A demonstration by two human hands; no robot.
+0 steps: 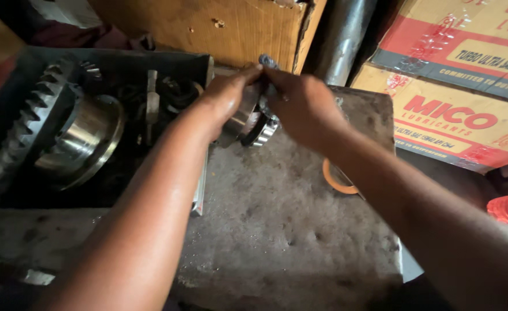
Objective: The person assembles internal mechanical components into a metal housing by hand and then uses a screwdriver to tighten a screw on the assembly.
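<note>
- Bearing parts [252,124], shiny metal rings stacked close together, sit between both hands just above the far edge of a grimy grey work surface [277,230].
- Left hand [226,98] wraps around the outer steel ring, fingers curled over its top and thumb side pressed against it.
- Right hand [300,103] closes on the ring stack from the other side, fingertips meeting the left hand's at the top; motion blur hides the exact pinch.
- To the left, a dark metal tray [199,60] holds a large toothed ring gear [32,126] with a polished hub inside it.
- An orange ring [333,183] lies on the surface beneath the right forearm.
- Red and tan cartons [461,109] stand at right; a brown cardboard box [219,29] stands behind the hands.
</note>
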